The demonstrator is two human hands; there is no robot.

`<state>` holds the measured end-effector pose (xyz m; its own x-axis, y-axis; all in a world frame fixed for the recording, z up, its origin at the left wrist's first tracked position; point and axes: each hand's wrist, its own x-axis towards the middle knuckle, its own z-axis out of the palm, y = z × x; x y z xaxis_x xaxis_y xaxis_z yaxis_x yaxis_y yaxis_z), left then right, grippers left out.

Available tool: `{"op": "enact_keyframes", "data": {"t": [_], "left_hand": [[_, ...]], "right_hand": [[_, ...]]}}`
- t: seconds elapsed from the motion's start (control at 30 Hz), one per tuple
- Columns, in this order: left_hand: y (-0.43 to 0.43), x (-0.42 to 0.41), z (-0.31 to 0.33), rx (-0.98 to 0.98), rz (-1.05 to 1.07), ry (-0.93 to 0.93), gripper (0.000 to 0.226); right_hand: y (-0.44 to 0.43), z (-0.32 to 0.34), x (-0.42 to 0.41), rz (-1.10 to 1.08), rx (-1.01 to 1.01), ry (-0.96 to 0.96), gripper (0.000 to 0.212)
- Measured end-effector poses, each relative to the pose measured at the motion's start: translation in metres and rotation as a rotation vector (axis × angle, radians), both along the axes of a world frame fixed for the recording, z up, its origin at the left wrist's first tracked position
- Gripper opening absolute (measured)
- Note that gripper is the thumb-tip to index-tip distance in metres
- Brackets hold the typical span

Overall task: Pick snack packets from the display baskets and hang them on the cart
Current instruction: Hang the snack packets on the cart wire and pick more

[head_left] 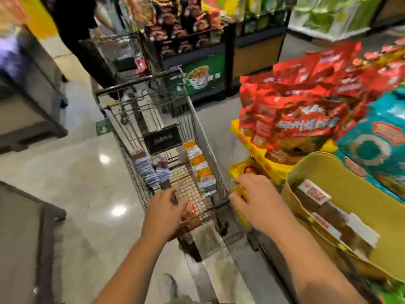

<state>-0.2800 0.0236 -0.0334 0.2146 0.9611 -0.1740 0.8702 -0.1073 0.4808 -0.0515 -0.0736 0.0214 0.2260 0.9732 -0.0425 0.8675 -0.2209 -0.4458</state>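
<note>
View: head camera, looking down an aisle; much of the frame is motion-blurred.
Cart (197, 119): wire shopping trolley, centre of frame, its near end just ahead of the hands.
Cart, left wall: a row of blue-and-white packets (145, 170) hanging inside.
Cart, right wall: a strip of orange-and-white packets (200, 167) hanging inside.
Cart, near end: a red packet (190, 212) at the rim, partly hidden by the left hand.
Cart, middle: a black sign (162, 139) on the wire partition.
Left hand (164, 209): released, fingers fairly straight and spread, above the cart's near rim; holds nothing.
Right hand (256, 198): on the yellow packets (240, 190) at the display's edge, just right of the cart; fingertips bent onto them, but the blur hides whether they grip.
Display, right: piled red bags (295, 113), with teal bags (377, 145) beside them.
Yellow basket (350, 194): near right, holding brown packets (315, 194) with red-and-white labels.
Background: a second cart (118, 49) and a person in black (74, 23).
Floor (76, 172): glossy, pale.
</note>
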Motion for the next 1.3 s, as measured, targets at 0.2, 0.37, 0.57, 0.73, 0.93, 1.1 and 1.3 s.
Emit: {"op": "enact_keyframes", "data": {"t": [0.2, 0.37, 0.57, 0.73, 0.93, 1.1, 1.3], "left_hand": [[0.058, -0.096, -0.029, -0.1, 0.112, 0.0, 0.057], [0.123, -0.164, -0.05, -0.134, 0.141, 0.014, 0.061], [0.165, -0.202, -0.072, -0.237, 0.178, -0.077, 0.071], [0.189, -0.198, -0.095, -0.365, 0.275, -0.232, 0.077], [0.225, -0.181, -0.115, -0.408, 0.308, -0.229, 0.076], [0.268, -0.162, -0.12, -0.369, 0.375, -0.175, 0.076], [0.327, -0.127, -0.137, -0.345, 0.506, -0.16, 0.082]], "right_hand": [[0.067, -0.025, -0.085, 0.071, -0.257, -0.003, 0.037], [0.122, -0.056, -0.141, 0.085, -0.434, -0.022, 0.048], [0.163, -0.067, -0.183, 0.017, -0.499, 0.046, 0.059], [0.198, -0.07, -0.184, -0.025, -0.509, 0.058, 0.07], [0.249, -0.084, -0.16, -0.021, -0.583, 0.049, 0.068], [0.311, -0.113, -0.124, 0.016, -0.634, 0.102, 0.061], [0.392, -0.161, -0.093, 0.104, -0.761, 0.186, 0.061]]}}
